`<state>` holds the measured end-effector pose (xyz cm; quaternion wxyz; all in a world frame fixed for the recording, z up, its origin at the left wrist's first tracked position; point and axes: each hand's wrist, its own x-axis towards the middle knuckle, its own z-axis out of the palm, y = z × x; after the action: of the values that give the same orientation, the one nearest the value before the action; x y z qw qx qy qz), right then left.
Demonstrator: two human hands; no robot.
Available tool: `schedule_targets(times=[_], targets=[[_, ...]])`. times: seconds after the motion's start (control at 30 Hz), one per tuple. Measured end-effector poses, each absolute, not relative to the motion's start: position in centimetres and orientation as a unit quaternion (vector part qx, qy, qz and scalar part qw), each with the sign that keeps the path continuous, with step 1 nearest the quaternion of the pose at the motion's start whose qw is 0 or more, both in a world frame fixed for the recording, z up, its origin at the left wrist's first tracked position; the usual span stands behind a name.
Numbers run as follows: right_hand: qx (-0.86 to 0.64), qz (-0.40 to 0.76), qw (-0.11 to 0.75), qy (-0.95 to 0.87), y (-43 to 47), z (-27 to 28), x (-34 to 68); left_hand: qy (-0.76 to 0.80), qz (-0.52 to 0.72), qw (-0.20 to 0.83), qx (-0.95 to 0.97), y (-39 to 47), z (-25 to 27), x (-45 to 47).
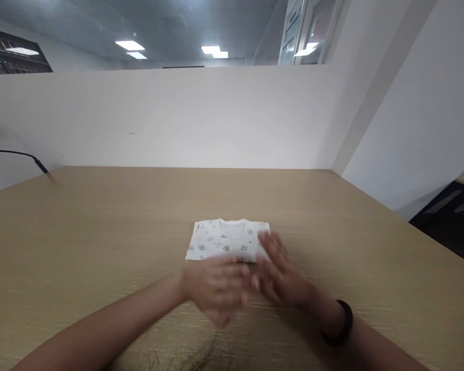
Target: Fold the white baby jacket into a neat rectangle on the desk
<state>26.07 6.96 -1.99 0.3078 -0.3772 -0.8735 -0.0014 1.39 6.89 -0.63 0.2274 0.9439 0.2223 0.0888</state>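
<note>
A white baby shirt (212,239) with small animal prints lies folded in a neat rectangle on the wooden-topped table, its round neckline at the far edge. My left hand (218,286) is just in front of the shirt's near edge, fingers stretched out toward the right and blurred by motion. Beside it, my right hand (278,270) is slanted up over the shirt's near right corner, fingers extended and also blurred. Nothing shows in either hand. Whether the fingertips touch the cloth or each other I cannot tell.
The table (119,206) meets a low white partition (193,118) at the back. A white wall (406,113) rises on the right, with a dark object (448,216) beyond the table's right edge. A thin black cable (11,151) hangs at the left. A black band (346,324) circles my right wrist.
</note>
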Motion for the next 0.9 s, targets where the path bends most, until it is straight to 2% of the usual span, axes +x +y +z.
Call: schedule_targets(times=[0.13, 0.2, 0.27, 0.4, 0.57, 0.67, 0.8, 0.9], targets=[[-0.480, 0.045, 0.326, -0.814, 10.7, -2.5, 26.1, 0.416, 0.235, 0.063, 0.876, 10.7, -1.2, -0.6], [-0.517, 0.072, 0.259, -0.813, 11.7, -3.0, 26.2, 0.491, 0.262, 0.061, 0.828, 11.7, -1.7, -1.5], [-0.513, 0.074, 0.180, -0.836, 12.0, -3.2, 26.3, 0.523, 0.213, 0.099, 0.819, 12.2, -1.9, -2.1], [-0.463, 0.066, 0.131, -0.874, 11.0, -1.9, 26.3, 0.501, 0.083, 0.140, 0.850, 11.5, -0.6, -2.3], [-0.498, 0.009, 0.118, -0.859, 7.8, -0.3, 25.4, 0.484, 0.052, 0.134, 0.863, 8.9, 1.6, -1.1], [-0.442, -0.007, 0.136, -0.887, 6.2, 0.0, 24.6, 0.470, 0.055, 0.123, 0.872, 8.0, 1.9, -0.2], [-0.306, 0.104, 0.141, -0.936, 5.0, 0.8, 23.7, 0.414, 0.062, 0.127, 0.899, 7.4, 2.5, 0.7], [-0.244, 0.249, 0.128, -0.929, 4.0, 1.0, 23.0, 0.332, 0.041, 0.173, 0.926, 5.5, 2.8, 1.2]])
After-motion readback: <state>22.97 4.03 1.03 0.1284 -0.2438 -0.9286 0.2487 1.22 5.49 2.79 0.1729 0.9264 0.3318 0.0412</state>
